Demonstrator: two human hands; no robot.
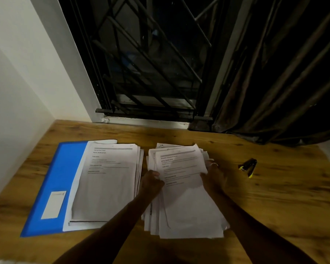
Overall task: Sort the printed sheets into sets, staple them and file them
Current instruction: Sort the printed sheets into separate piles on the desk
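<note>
**Both hands on the top sheet of the loose pile**

The desk (284, 197) meets a white wall (17, 92) along its left edge. Its far edge runs under a dark window grille (151, 63), and a brown curtain (274, 82) hangs down to the far right corner. Bare wood lies open to the right of the papers and along the far strip in front of the window.

A blue folder (61, 178) lies open flat on the left, near the wall, with a pale label on its cover. A squared stack of printed sheets (107, 183) rests on the folder's right half, printed side up.

Just beside that stack, at centre, sits a loose pile of sheets (189, 206), fanned and uneven at its edges. The 2 hands work here. The left hand (152, 180) has its fingers curled onto the left edge of the top sheet (177, 164), pinching it. The right hand (213, 176), wearing a ring, grips the same sheet's right edge, and the sheet is lifted slightly off the pile.

A black and yellow stapler (248, 167) lies alone on the wood to the right, apart from the pile and untouched.
</note>
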